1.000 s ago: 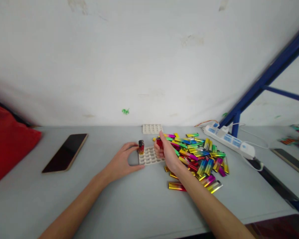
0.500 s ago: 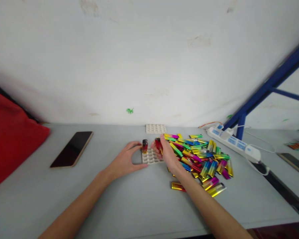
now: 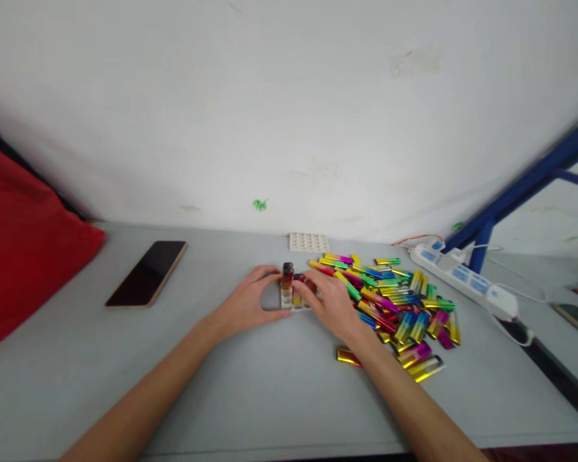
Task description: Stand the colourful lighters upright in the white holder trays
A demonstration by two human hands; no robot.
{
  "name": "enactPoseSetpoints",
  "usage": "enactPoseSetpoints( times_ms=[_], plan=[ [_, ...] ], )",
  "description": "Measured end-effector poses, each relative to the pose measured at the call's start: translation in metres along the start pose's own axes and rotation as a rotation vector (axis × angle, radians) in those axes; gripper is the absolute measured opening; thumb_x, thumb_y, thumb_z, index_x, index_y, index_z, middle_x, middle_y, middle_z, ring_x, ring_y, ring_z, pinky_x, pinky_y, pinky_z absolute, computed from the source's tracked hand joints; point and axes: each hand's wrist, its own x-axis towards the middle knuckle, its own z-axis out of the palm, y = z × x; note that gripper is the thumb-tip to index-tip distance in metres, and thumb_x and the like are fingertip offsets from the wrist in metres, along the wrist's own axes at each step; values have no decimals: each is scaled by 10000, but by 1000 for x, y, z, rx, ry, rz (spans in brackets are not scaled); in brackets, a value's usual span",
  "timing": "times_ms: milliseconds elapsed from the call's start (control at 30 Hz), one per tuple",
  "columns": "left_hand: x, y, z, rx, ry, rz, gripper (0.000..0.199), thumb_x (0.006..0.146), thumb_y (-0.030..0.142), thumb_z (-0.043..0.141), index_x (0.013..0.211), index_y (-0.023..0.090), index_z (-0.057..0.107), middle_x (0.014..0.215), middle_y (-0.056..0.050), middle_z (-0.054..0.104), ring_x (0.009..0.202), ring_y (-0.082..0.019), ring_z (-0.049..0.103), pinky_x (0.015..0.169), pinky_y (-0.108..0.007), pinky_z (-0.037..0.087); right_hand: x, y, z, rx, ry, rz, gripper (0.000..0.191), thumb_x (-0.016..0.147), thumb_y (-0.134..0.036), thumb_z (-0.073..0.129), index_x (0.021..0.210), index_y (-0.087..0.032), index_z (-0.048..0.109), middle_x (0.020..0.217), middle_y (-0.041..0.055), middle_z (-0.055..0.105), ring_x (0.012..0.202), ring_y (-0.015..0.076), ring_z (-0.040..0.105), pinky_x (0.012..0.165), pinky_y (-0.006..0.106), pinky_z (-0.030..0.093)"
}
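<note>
A small white tray with rows of round holes [image 3: 286, 301] lies on the table, mostly covered by my hands. My left hand [image 3: 248, 300] grips its left side, thumb along the front edge and fingers towards the back. Red-and-gold lighters [image 3: 288, 277] with black tops stand upright in the tray's left end. In my right hand [image 3: 331, 303], another red-and-yellow lighter [image 3: 297, 295] is pinched upright over the tray, just right of the standing ones. Whether its base is in a hole cannot be made out. To the right lies a loose pile of shiny multicoloured lighters [image 3: 390, 292].
A second white holed tray [image 3: 309, 242] lies by the wall. A phone [image 3: 147, 274] is on the left, near a red cloth item [image 3: 29, 237]. Behind the pile on the right runs a white power strip [image 3: 462, 276] with cables, beside a blue metal frame [image 3: 505, 199].
My right hand has carried the lighter left and down onto the tray, beside the standing lighters. My left hand stays at the tray's left side. The camera view has shifted slightly.
</note>
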Motion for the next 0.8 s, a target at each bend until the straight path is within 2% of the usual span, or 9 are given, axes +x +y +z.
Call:
enactPoseSetpoints(
  times_ms=[133, 333, 500, 567, 667, 733, 800],
  plan=[
    [0, -1, 0, -4, -4, 5, 732, 939, 604, 1089, 1568, 296, 877, 1704, -148, 826, 1614, -453, 783, 1466, -632, 613, 2, 0, 0, 22, -37, 20, 202, 1331, -401, 709, 1250, -260, 828, 1079, 86, 939, 986, 288, 909, 881, 355, 661],
    [0, -4, -2, 39, -34, -13, 762, 983, 705, 1027, 1588, 273, 862, 1739, -164, 793, 1634, -445, 763, 1480, -622, 597, 6, -11, -5, -94, -144, 70, 158, 1331, -384, 746, 1292, -247, 816, 1190, 99, 937, 1082, 271, 888, 919, 330, 609],
    [2, -9, -5, 95, -33, 0, 782, 973, 793, 1009, 1555, 287, 871, 1706, -145, 811, 1590, -442, 790, 1451, -611, 629, 14, -29, -14, -212, -292, 58, 258, 1354, -453, 716, 1463, -247, 825, 1225, 99, 949, 1074, 265, 888, 927, 329, 579],
    [3, -12, -6, 115, -35, 1, 801, 970, 861, 976, 1516, 283, 880, 1694, -148, 819, 1579, -443, 795, 1447, -609, 632, 20, -38, -14, -351, -299, 79, 343, 1354, -517, 693, 1416, -227, 866, 1212, 129, 954, 1092, 280, 891, 1015, 364, 591],
    [5, -14, -9, 137, -34, -11, 845, 969, 947, 917, 1494, 286, 880, 1678, -146, 837, 1585, -442, 787, 1458, -619, 620, 26, -43, -17, -491, -293, 106, 484, 1339, -580, 687, 1155, -193, 913, 1131, 167, 944, 1109, 300, 890, 1146, 415, 583],
    [7, -13, -11, 140, -39, -20, 861, 963, 965, 901, 1493, 287, 880, 1675, -146, 846, 1587, -453, 788, 1459, -637, 619, 22, -38, -29, -456, -262, 95, 500, 1338, -568, 699, 1069, -195, 897, 1094, 148, 934, 1085, 287, 877, 1105, 394, 584],
    [8, -12, -12, 143, -42, -29, 855, 956, 955, 899, 1481, 280, 885, 1684, -158, 844, 1578, -477, 799, 1455, -663, 622, 7, -28, -51, -373, -167, 95, 447, 1353, -503, 696, 1075, -202, 876, 1086, 115, 923, 1034, 260, 853, 1008, 358, 581]
  ],
)
